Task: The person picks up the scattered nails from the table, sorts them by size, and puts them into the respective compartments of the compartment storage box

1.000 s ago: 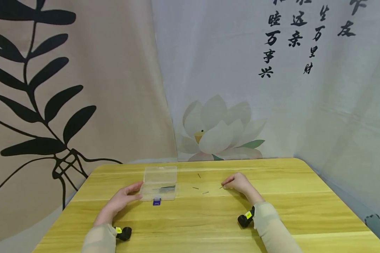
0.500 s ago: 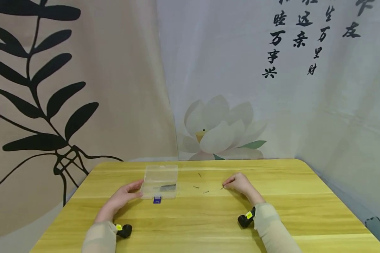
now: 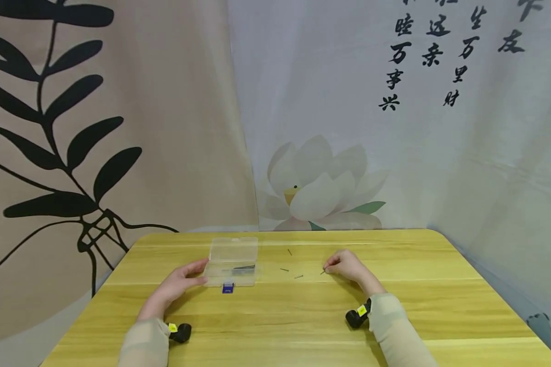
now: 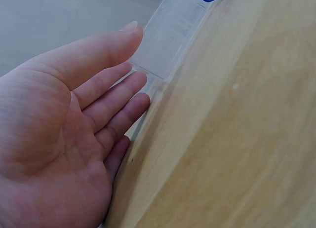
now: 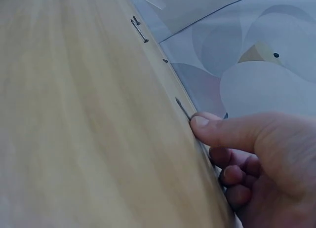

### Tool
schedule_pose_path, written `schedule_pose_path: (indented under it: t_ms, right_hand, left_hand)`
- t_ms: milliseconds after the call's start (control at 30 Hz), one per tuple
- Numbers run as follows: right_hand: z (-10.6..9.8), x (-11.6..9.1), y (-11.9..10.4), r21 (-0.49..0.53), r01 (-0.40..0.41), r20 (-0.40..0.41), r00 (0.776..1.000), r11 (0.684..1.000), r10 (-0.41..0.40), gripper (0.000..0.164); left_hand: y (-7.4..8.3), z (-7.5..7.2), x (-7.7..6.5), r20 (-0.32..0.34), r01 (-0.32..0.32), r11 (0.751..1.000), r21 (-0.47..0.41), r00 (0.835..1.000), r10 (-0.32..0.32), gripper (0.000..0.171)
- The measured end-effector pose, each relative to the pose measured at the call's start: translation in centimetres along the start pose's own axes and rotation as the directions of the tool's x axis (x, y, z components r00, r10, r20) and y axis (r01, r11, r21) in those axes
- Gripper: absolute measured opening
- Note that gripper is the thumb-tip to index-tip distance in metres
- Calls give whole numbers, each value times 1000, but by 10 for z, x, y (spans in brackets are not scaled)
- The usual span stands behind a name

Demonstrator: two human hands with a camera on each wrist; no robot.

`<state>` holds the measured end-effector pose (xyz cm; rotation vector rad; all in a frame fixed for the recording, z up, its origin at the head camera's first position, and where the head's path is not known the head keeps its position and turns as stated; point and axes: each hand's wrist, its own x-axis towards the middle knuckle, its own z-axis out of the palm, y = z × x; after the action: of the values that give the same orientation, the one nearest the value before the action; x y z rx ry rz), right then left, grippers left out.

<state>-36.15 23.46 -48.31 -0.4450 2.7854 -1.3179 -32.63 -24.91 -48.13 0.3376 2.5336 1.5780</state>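
My right hand [image 3: 346, 266] pinches a nail [image 5: 182, 108] between thumb and fingertips, just over the table. The nail's pointed end sticks out, and its other end is hidden in the fingers. To the left of that hand, several loose nails [image 3: 284, 269] lie on the wood. In the head view a clear plastic box [image 3: 217, 279] stands with its lid raised and a blue latch [image 3: 228, 288] at the front. Thin dark pieces [image 3: 244, 267] lie inside it. With fingers loosely extended, my left hand [image 3: 180, 283] rests against the box's left side.
The wooden table [image 3: 275, 326] has a rounded far right corner. Behind it hangs a printed cloth [image 3: 330, 127] with a lotus, dark leaves and writing. Small black cameras [image 3: 357, 318] sit on both wrists.
The head view has shifted slightly. Both hands, the box and the loose nails keep practically the same places, and the right hand still pinches its nail.
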Motion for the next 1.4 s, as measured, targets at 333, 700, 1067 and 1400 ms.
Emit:
schedule_pose_path:
  t_ms: [333, 700, 1067, 1400]
  right_hand:
    - [0, -1, 1, -16, 20, 31, 999, 1000, -19, 6]
    - [-1, 1, 2, 39, -2, -49, 999, 999, 4, 9]
    - [-4, 6, -18, 64, 8, -111, 994, 998, -1, 10]
    - [-13, 0, -53, 48, 75, -124, 990, 996, -68, 10]
  left_hand:
    - [-3, 1, -1, -6, -1, 1000, 8, 1000, 1, 65]
    - [-2, 2, 2, 0, -16, 1000, -9, 1000, 16, 64]
    - [-3, 0, 0, 4, -15, 1000, 12, 1000, 15, 63]
    - [-4, -1, 1, 6, -6, 1000, 10, 1000, 6, 64]
